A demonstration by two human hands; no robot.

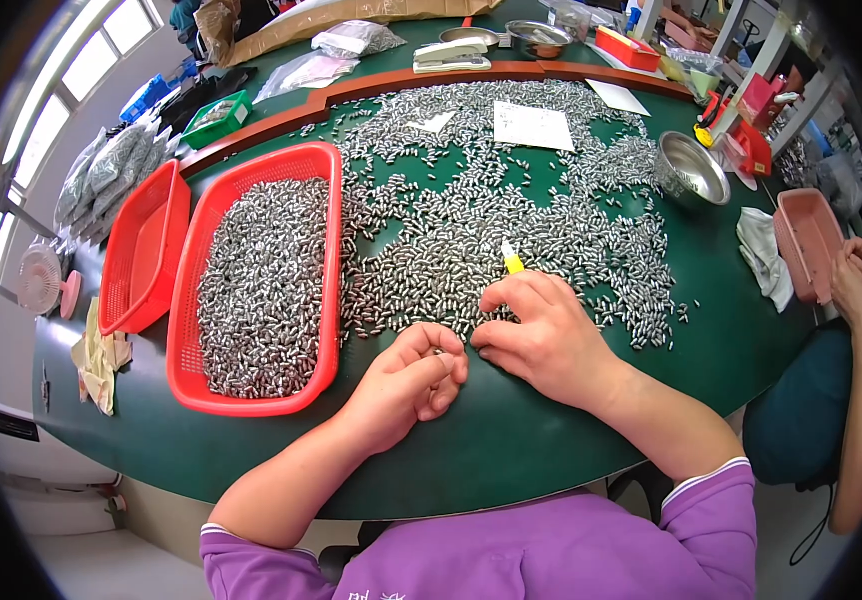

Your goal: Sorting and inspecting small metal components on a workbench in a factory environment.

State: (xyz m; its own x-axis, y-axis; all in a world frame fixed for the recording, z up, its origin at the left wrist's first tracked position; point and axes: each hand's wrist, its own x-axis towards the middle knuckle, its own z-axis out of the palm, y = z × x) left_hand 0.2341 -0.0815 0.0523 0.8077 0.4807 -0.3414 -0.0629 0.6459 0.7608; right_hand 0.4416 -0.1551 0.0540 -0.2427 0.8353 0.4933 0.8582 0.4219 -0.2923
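Note:
Small silver barrel-shaped metal pieces (pixel 421 270) lie in a wide spread across the green table. My left hand (pixel 413 385) is closed at the near edge of the spread, fingers curled, with a silver glint of a metal piece between them. Close beside it, my right hand (pixel 551 335) is closed too, thumb and index fingertips near the left fingers. A yellow stick-like thing with a white tip (pixel 513 260) juts out beyond the right index finger. The rest of it is hidden by the hand. Left of my hands stands a red plastic basket (pixel 331 290) filled with the same metal pieces.
Another red basket (pixel 123 270) stands farther left. White papers (pixel 533 125) lie on the far pieces. A metal bowl (pixel 693 168) sits right, near a white cloth (pixel 764 255). A wooden edge strip (pixel 431 82) runs behind. A co-worker's hands (pixel 856 270) touch a pink basket (pixel 809 240).

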